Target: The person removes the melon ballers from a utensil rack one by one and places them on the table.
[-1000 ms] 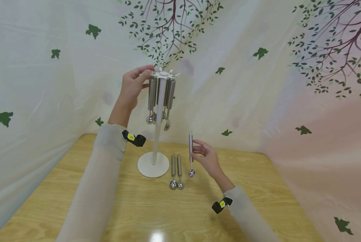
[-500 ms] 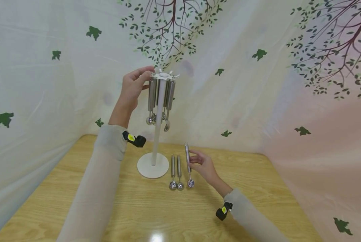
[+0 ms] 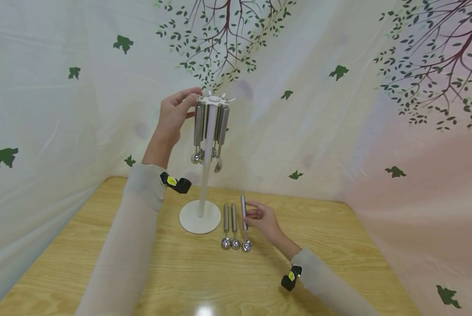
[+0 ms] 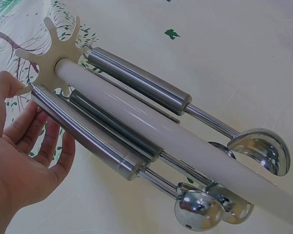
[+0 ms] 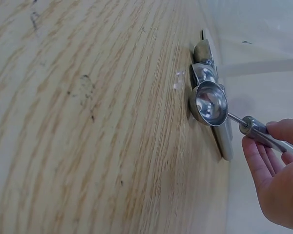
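A white rack [image 3: 207, 171] with a round base stands on the table, and several steel scoops [image 3: 198, 125] hang from its top prongs. My left hand [image 3: 171, 115] pinches the rack at the tip of a left prong, its fingers behind a hanging scoop's handle, as the left wrist view shows. My right hand [image 3: 266, 223] grips the handle of another scoop [image 3: 243, 211], bowl end low, close to the tabletop. In the right wrist view its hollow bowl [image 5: 210, 105] is visible; whether it touches the wood I cannot tell. Left of it lie two scoops [image 3: 226, 219] side by side.
The wooden table [image 3: 204, 281] reaches back to a pale curtain [image 3: 318, 145] printed with leaves and branches. The rack's base [image 3: 190, 224] sits just left of the lying scoops. A dark camera is strapped to each wrist.
My right hand has lowered its scoop toward the table and shifted it slightly left, beside the two lying scoops. The left hand and the rack have stayed in place.
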`<state>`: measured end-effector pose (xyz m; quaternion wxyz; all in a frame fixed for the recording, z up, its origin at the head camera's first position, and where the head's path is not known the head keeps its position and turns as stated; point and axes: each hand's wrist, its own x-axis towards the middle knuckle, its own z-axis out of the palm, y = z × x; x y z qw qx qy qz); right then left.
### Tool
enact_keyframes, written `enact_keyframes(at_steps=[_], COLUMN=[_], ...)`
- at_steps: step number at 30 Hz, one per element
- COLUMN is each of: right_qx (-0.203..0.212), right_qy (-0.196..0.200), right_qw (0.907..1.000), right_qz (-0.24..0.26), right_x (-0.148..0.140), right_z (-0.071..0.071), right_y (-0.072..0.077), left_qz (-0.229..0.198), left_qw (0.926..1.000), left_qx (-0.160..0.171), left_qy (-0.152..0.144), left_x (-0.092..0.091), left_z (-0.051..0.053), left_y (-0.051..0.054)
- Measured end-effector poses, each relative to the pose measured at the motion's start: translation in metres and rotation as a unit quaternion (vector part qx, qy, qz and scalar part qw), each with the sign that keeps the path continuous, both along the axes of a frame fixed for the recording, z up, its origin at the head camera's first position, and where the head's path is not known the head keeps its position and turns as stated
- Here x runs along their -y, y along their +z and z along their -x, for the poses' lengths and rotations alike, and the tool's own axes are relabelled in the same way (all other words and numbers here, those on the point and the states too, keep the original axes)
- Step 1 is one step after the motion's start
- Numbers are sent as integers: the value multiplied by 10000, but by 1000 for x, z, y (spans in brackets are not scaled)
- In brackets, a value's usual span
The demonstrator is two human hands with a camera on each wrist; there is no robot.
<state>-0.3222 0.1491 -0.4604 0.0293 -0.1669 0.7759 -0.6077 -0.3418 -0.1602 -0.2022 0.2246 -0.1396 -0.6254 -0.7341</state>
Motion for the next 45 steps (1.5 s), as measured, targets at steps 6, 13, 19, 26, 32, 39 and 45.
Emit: enact_keyframes(at_steps=[6,13,19,26,32,39,45], right_qx=[392,899,1157,1299,1213,1003,792], right_qy=[-19,-109,-232,-308,-566,-760,-907], right_qw=[9987,9944,9919,9900,9906,9918,9927], right_qz=[311,539,480,461,286,222,111], right_x=[1,1,1,3,7,12,17], right_z=[3,7,10,10,9,7,6], right_y=[-4,-9,-11,-12,-16,-19,-19], left_qz=[15,12,-25,13,13,-18,-13], left_qw=[10000,10000,10000,10000,10000,10000,10000], left_qx=[18,11,28,8,4,24,33], left_qy=[-4,-8,-27,15,5,-10,-17], left_x=[1,1,1,1,1,1,1], left_z=[1,2,2,5,5,5,5], left_y=[-1,-1,-2,-3,-3,-3,-2])
